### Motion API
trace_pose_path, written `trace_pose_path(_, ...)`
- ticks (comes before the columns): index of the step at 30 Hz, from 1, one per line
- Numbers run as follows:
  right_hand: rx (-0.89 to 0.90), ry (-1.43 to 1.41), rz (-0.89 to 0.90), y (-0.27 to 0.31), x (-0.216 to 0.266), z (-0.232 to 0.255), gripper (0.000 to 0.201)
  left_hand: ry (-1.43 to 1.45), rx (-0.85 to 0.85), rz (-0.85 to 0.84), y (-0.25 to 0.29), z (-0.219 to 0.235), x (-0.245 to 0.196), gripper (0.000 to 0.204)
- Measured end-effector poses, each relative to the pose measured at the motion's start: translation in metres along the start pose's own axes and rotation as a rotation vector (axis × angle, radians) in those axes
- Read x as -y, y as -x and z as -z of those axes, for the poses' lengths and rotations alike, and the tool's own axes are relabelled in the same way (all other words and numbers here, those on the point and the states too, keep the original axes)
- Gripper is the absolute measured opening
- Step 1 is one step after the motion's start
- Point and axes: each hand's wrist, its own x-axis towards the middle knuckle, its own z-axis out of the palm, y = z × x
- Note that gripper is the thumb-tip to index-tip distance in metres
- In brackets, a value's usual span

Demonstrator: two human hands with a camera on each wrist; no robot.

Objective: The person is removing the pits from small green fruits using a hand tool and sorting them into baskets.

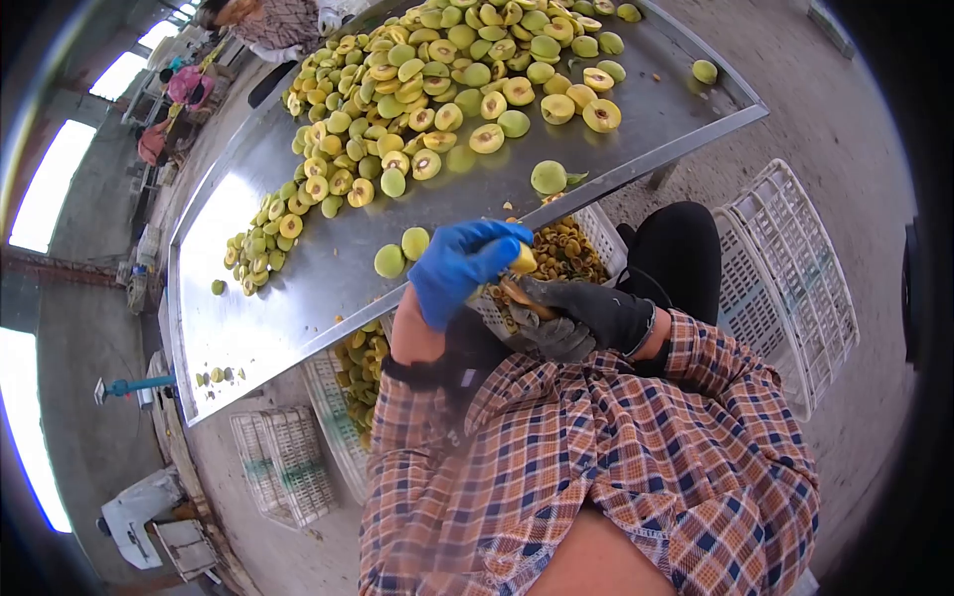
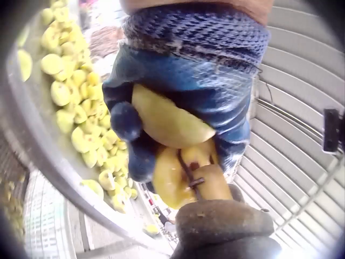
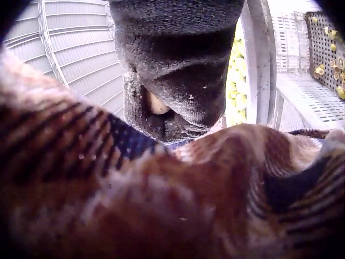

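In a blue glove, my left hand point(image 1: 457, 266) grips a yellow-green stone fruit half point(image 1: 523, 260). The left wrist view shows its yellow cut face point(image 2: 171, 183) turned outward, with another fruit piece point(image 2: 167, 120) held in the same palm. My right hand point(image 1: 576, 316), in a dark grey glove, holds a pitting tool point(image 1: 527, 298) by its wooden handle. The tool's thin metal loop point(image 2: 188, 171) lies against the cut flesh near the brown centre. From the right wrist, only the handle's end point(image 3: 157, 103) shows between the curled glove fingers.
A metal table point(image 1: 278, 323) bears a large heap of halved fruit point(image 1: 397, 109). Whole fruit point(image 1: 549, 177) lies near its front edge. Below the hands stands a crate point(image 1: 604, 238) holding brown scraps. White crates point(image 1: 790, 288) stand at the right, others point(image 1: 283, 467) at the left. People work farther back.
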Motion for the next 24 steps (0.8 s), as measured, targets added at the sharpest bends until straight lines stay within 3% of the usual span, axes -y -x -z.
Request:
trace_pose_path(1, -0.001, -0.001, -0.011, 0.001, -0.001, -0.004, 0.040, -0.024, 0.029, 0.055, 0.000, 0.000, 0.001, 0.034)
trace_pose_path(2, -0.256, 0.189, 0.078, 0.001, -0.001, -0.011, 0.039, -0.021, 0.015, 0.054, 0.001, -0.003, 0.009, 0.034)
trace_pose_path(3, -0.508, 0.385, 0.173, 0.000, 0.000, -0.019, 0.039, 0.362, -0.122, 0.011, -0.001, -0.012, 0.025, 0.037)
trace_pose_path(4, -0.500, 0.389, 0.165, -0.005, -0.004, -0.014, 0.039, 0.743, -0.258, -0.033, -0.003, -0.017, 0.043, 0.039)
trace_pose_path(5, -0.568, 0.635, 0.275, -0.012, -0.010, 0.001, 0.038, -0.052, -0.379, -0.354, -0.006, -0.016, 0.066, 0.043)
trace_pose_path(6, -0.629, 0.881, 0.382, -0.020, -0.015, 0.018, 0.038, -0.054, -0.393, -0.349, -0.002, -0.012, 0.070, 0.043)
trace_pose_path(7, -0.615, 0.885, 0.361, -0.020, -0.016, 0.041, 0.038, 0.560, -0.476, -0.181, 0.005, -0.007, 0.072, 0.041)
trace_pose_path(8, -0.669, 1.200, 0.263, -0.012, -0.014, 0.073, 0.037, 1.176, -0.535, -0.009, 0.015, -0.001, 0.076, 0.039)
trace_pose_path(9, -0.702, 1.519, 0.157, -0.002, -0.011, 0.107, 0.037, 1.212, -0.447, -0.029, 0.032, 0.013, 0.086, 0.038)
trace_pose_path(11, -0.684, 2.152, -0.072, 0.004, -0.011, 0.150, 0.037, 1.172, -0.584, -0.049, 0.066, 0.026, 0.090, 0.039)
trace_pose_path(13, -1.064, 0.650, -0.003, 0.005, -0.009, 0.113, 0.033, 1.106, -0.791, -0.046, 0.112, 0.035, 0.098, 0.043)
trace_pose_path(14, -1.037, 0.662, -0.047, 0.002, -0.015, 0.118, 0.033, 1.091, -0.988, 0.019, 0.134, 0.041, 0.102, 0.042)
trace_pose_path(16, -0.715, 1.833, 0.569, 0.010, -0.029, 0.130, 0.030, 1.008, -1.127, 0.030, 0.194, 0.071, 0.159, 0.044)
trace_pose_path(17, -0.731, 1.645, 0.386, 0.011, -0.030, 0.144, 0.029, 1.013, -1.152, 0.027, 0.218, 0.080, 0.192, 0.044)
trace_pose_path(18, -0.715, 1.644, 0.370, 0.007, -0.028, 0.136, 0.029, 0.735, -1.223, -0.026, 0.240, 0.085, 0.223, 0.047)
trace_pose_path(19, -0.819, 1.130, 0.253, 0.003, -0.023, 0.113, 0.030, 0.451, -1.270, -0.074, 0.250, 0.083, 0.226, 0.050)
trace_pose_path(20, -0.886, 0.613, 0.138, -0.004, -0.020, 0.097, 0.032, 0.454, -1.276, -0.072, 0.259, 0.086, 0.229, 0.050)
trace_pose_path(22, -0.867, 0.489, 0.167, -0.009, -0.012, 0.085, 0.032, 0.761, -1.326, 0.033, 0.254, 0.088, 0.197, 0.053)
trace_pose_path(23, -0.848, 0.366, 0.202, -0.008, -0.009, 0.078, 0.032, 0.250, -1.334, 0.123, 0.246, 0.089, 0.189, 0.048)
trace_pose_path(24, -0.867, 0.366, 0.220, -0.006, -0.008, 0.069, 0.032, 0.260, -1.311, 0.119, 0.233, 0.092, 0.177, 0.048)
